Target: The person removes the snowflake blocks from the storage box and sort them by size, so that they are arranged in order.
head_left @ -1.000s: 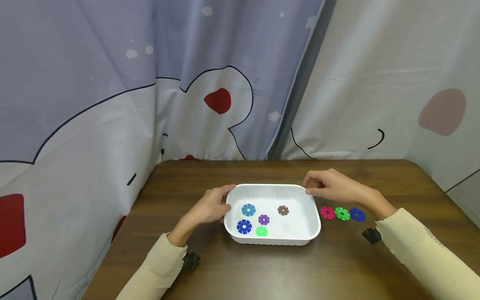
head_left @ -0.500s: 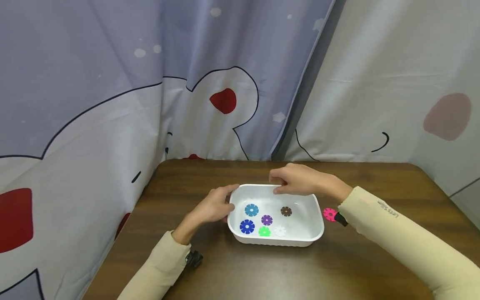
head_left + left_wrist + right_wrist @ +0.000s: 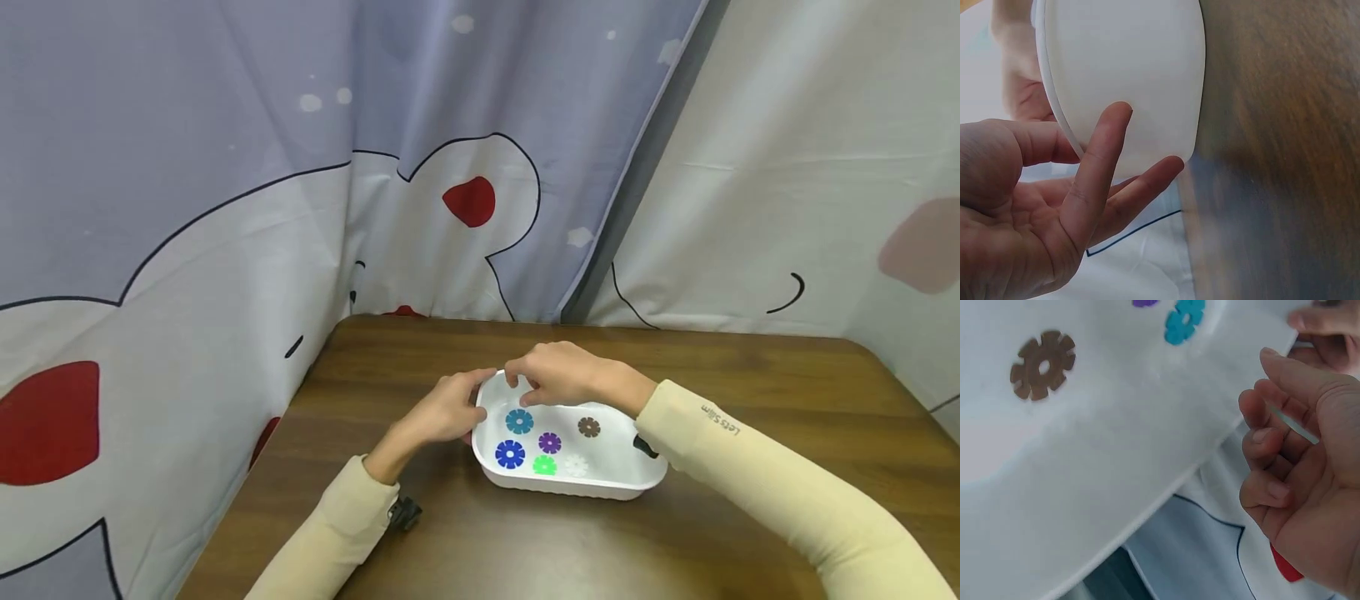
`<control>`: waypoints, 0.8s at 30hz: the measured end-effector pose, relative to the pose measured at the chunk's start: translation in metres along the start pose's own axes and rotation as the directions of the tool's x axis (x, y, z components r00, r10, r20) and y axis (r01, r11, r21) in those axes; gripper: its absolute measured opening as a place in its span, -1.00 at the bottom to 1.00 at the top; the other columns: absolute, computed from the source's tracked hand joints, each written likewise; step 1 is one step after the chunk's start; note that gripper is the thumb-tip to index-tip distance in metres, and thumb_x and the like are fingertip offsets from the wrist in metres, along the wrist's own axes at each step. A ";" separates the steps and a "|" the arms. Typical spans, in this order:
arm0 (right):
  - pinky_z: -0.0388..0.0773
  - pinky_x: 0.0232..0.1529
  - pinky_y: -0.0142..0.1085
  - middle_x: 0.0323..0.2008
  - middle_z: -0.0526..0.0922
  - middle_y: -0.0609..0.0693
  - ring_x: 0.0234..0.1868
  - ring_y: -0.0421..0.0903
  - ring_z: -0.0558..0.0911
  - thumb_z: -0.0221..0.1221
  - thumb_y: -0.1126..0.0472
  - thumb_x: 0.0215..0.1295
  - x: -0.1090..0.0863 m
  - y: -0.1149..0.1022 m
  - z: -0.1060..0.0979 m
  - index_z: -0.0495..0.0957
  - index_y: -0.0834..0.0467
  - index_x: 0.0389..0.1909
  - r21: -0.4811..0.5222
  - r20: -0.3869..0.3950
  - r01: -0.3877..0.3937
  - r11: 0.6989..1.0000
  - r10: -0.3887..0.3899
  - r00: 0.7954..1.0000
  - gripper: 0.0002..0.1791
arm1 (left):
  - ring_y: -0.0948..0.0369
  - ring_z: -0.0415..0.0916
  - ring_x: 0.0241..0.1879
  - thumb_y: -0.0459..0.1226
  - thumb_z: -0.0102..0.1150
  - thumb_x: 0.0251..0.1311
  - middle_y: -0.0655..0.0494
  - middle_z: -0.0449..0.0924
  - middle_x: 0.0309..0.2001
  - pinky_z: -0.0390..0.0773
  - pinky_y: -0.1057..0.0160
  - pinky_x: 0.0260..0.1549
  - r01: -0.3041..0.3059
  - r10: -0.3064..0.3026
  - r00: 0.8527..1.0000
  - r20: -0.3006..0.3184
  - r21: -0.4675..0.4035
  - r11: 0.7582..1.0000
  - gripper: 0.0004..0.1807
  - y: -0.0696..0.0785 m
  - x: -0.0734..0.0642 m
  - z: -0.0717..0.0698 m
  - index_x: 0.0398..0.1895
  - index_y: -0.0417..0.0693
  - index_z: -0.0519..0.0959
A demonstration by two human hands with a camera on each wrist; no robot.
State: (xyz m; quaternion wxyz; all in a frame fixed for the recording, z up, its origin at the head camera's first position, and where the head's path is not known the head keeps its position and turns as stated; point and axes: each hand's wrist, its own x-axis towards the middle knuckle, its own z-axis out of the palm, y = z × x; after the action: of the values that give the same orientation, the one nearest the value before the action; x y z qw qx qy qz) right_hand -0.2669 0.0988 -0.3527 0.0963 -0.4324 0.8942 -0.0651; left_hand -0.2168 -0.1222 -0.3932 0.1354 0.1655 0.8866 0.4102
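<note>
A white plastic tray [image 3: 626,473] sits on the table. Its left end is gripped by my left hand [image 3: 442,408], thumb at the rim and fingers against the outer wall [image 3: 1141,81]. Over the tray's back left part hovers my right hand [image 3: 562,373], fingers loosely curled, nothing visible between them. Notched snowflake discs lie in the tray: light blue [image 3: 519,421], dark blue [image 3: 510,454], purple [image 3: 550,442], green [image 3: 544,465], brown [image 3: 588,427] and white [image 3: 576,465]. In the right wrist view, the brown disc [image 3: 1043,365] lies flat, apart from my right hand [image 3: 1304,469].
The brown wooden table [image 3: 480,542] extends around the tray. A printed curtain [image 3: 420,250] hangs behind its back edge. My right sleeve [image 3: 750,467] crosses the table's right side and covers the spot where several loose discs lay.
My right hand has swung left from the tray's back right corner to above its back left part. The pink, green and blue discs on the table have gone behind that arm. The left hand keeps its hold.
</note>
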 end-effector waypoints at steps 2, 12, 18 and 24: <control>0.55 -0.40 -0.34 -0.48 0.60 -0.22 -0.44 -0.26 0.53 0.44 0.06 0.34 0.002 -0.001 0.007 0.71 0.01 0.05 -0.024 0.016 -0.003 1.000 0.003 1.000 -0.69 | 0.14 0.69 -0.56 -0.51 0.18 0.34 -0.36 0.63 0.14 0.81 -0.02 -0.52 -0.012 0.012 1.000 0.002 -0.002 1.000 -0.28 0.000 0.000 0.000 0.58 -0.28 0.30; 0.75 0.01 -0.10 -0.04 0.82 -0.10 -0.13 -0.14 0.73 0.48 0.03 0.29 0.010 -0.003 0.038 0.77 0.00 0.09 -0.165 0.075 0.011 0.986 0.002 0.997 -0.63 | 0.17 0.65 -0.60 -0.50 0.17 0.36 -0.34 0.64 0.11 0.80 -0.01 -0.53 0.007 -0.007 1.000 0.001 0.013 1.000 -0.28 0.002 -0.001 0.002 0.59 -0.25 0.29; 0.71 -0.15 -0.22 -0.16 0.74 -0.10 -0.29 -0.20 0.60 0.51 -0.01 0.25 0.012 -0.003 0.042 0.76 0.01 0.01 -0.198 0.057 0.042 0.979 -0.031 0.998 -0.65 | 0.17 0.65 -0.61 -0.51 0.17 0.34 -0.35 0.63 0.15 0.79 0.00 -0.56 0.002 -0.001 1.000 -0.016 0.012 1.000 -0.29 0.002 -0.001 0.002 0.58 -0.26 0.31; 0.60 -0.28 -0.26 -0.25 0.64 -0.18 -0.35 -0.21 0.54 0.53 -0.03 0.21 0.014 -0.004 0.041 0.61 -0.04 -0.12 -0.164 0.053 0.010 0.986 -0.001 0.999 -0.65 | 0.17 0.66 -0.61 -0.52 0.16 0.32 -0.43 0.61 0.16 0.79 0.00 -0.58 -0.010 0.010 1.000 -0.021 0.005 1.000 -0.28 0.001 -0.001 0.000 0.58 -0.29 0.30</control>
State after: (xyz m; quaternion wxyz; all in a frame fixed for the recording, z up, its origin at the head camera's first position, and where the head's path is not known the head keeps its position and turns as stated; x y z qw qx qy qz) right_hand -0.2627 0.0844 -0.3938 0.0836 -0.4430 0.8924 0.0199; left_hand -0.2156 -0.1221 -0.3926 0.1237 0.1658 0.8882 0.4103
